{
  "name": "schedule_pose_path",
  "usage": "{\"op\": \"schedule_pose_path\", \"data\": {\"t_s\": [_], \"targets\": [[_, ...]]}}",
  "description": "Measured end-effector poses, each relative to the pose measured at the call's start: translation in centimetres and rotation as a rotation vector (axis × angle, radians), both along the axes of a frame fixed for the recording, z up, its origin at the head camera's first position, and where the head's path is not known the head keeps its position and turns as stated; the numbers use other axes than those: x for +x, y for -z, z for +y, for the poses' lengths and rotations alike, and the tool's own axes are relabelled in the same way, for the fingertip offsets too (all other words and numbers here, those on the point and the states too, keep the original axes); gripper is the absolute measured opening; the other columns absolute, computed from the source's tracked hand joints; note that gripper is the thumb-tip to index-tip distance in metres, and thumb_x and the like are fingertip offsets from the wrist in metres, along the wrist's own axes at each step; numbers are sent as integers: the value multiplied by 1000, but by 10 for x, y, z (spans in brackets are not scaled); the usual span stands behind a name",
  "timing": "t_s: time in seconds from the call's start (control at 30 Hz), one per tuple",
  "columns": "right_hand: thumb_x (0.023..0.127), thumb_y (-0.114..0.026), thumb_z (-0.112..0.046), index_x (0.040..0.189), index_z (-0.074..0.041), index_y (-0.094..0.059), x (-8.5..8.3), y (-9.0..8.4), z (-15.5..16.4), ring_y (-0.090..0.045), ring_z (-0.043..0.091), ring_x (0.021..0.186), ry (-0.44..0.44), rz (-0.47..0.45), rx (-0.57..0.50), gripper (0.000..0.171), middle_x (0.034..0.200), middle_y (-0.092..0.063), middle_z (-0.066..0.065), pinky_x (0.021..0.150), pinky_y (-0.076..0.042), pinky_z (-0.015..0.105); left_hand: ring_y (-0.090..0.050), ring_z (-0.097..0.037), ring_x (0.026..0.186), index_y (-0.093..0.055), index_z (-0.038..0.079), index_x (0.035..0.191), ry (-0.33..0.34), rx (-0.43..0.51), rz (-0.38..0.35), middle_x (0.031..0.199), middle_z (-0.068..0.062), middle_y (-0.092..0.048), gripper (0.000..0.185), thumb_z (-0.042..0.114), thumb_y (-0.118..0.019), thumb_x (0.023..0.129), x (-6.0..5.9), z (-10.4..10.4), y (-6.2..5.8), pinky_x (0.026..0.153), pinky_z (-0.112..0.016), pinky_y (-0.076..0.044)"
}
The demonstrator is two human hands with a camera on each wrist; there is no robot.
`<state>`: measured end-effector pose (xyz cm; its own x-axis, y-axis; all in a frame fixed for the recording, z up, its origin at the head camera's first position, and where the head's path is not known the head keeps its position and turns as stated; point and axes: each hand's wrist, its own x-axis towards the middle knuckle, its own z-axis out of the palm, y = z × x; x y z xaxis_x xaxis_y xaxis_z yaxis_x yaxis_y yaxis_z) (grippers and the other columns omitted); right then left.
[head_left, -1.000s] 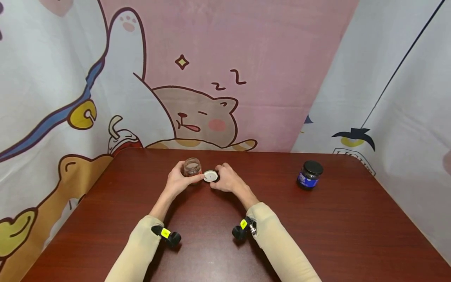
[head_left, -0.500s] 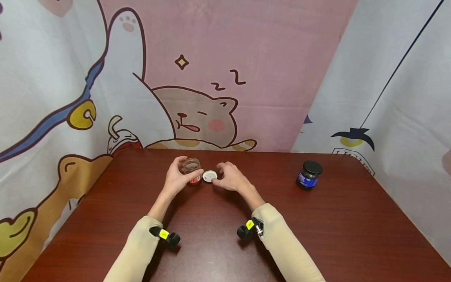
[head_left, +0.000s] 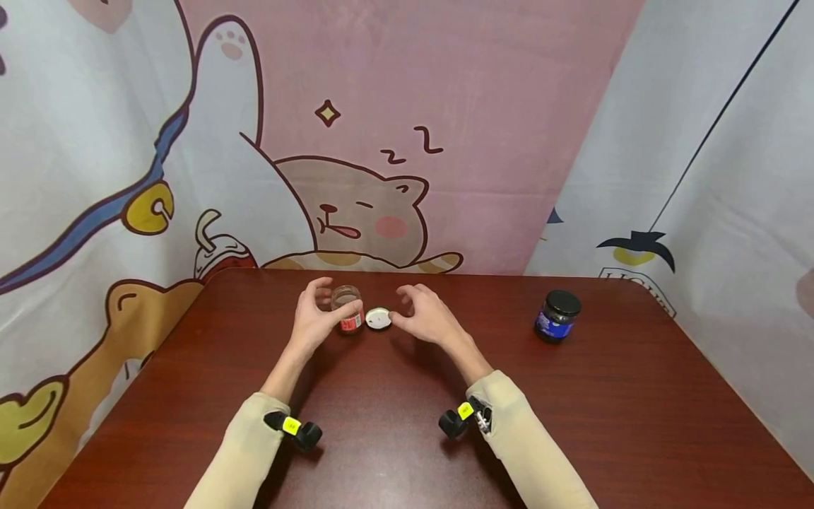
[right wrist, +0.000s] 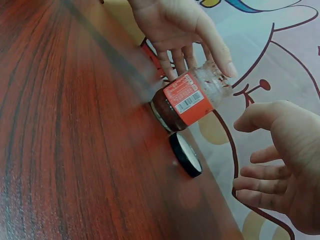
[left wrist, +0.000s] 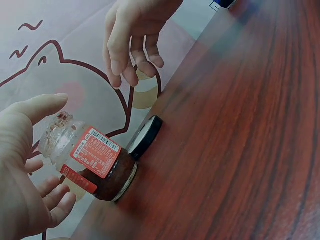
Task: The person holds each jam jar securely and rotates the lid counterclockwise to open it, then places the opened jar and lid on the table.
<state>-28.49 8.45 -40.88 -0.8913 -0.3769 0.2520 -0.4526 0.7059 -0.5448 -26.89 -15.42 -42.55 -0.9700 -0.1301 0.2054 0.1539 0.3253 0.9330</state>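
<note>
An open glass jar (head_left: 351,324) with a red label stands upright on the table, dark contents low inside and smears near its rim. Beside it on the right, a black lid (head_left: 378,319) lies with its white inside up. My left hand (head_left: 313,317) curves loosely around the jar's left side; in the left wrist view its thumb and fingers look apart from the glass (left wrist: 97,155). To the right of the lid, my right hand (head_left: 427,318) hovers with fingers relaxed and parted, holding nothing. The right wrist view shows a gap between that hand and the lid (right wrist: 186,155).
A second jar (head_left: 557,317), with a blue label and a black lid on it, stands farther right on the brown wooden table (head_left: 381,438). Behind the table's far edge hangs a cartoon-printed cloth (head_left: 496,141).
The lid, earlier tilted in my right hand, now lies flat on the table. My right hand has let go and drawn back rightward. My left hand has loosened from the jar.
</note>
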Motion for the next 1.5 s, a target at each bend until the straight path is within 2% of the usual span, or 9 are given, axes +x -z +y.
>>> {"op": "schedule_pose_path", "data": {"t_s": [0.13, 0.47, 0.83, 0.97, 1.27, 1.5], "targets": [[86, -71, -32, 128, -3, -63, 4, -3, 3, -62, 25, 102, 8, 15, -11, 51, 110, -64, 10, 89, -50, 42, -50, -37, 115, -49, 6, 138, -16, 4, 16, 128, -25, -49, 77, 27, -90, 77, 1, 1, -2, 96, -44, -41], [89, -70, -35, 133, -4, -60, 12, -16, 15, -61, 25, 99, 2, 34, -34, 55, 113, -62, 10, 86, -50, 42, -50, -34, 114, -49, 10, 139, -26, -56, 45, 129, -23, -49, 77, 28, -90, 76, 5, 0, -11, 93, -46, -44], [89, -70, -33, 132, -3, -61, 22, -32, 23, -64, 25, 94, -43, 65, -78, 54, 115, -63, 16, 84, -51, 41, -46, -30, 120, -46, 12, 142, 10, -104, 81, 130, -16, -48, 79, 30, -88, 78, 9, -1, -24, 97, -46, -42], [89, -70, -32, 131, -2, -62, 24, -36, 26, -65, 28, 93, -56, 93, -102, 51, 111, -63, 13, 81, -52, 40, -47, -30, 120, -47, 11, 142, 16, -121, 103, 130, -16, -48, 80, 31, -89, 77, 11, -1, -30, 98, -45, -42], [89, -73, -28, 129, -3, -62, 29, -45, 33, -65, 28, 89, -85, 115, -182, 49, 108, -62, 9, 78, -54, 39, -49, -35, 121, -52, 9, 139, 31, -109, 186, 127, -17, -52, 76, 26, -89, 76, 14, 4, -41, 96, -47, -43], [90, -74, -27, 132, -3, -61, 32, -52, 41, -64, 31, 89, -78, 127, -183, 50, 110, -62, 9, 79, -54, 43, -50, -33, 119, -55, 10, 136, 43, -87, 271, 125, -15, -54, 71, 25, -90, 76, 18, 11, -47, 93, -46, -44]]}}
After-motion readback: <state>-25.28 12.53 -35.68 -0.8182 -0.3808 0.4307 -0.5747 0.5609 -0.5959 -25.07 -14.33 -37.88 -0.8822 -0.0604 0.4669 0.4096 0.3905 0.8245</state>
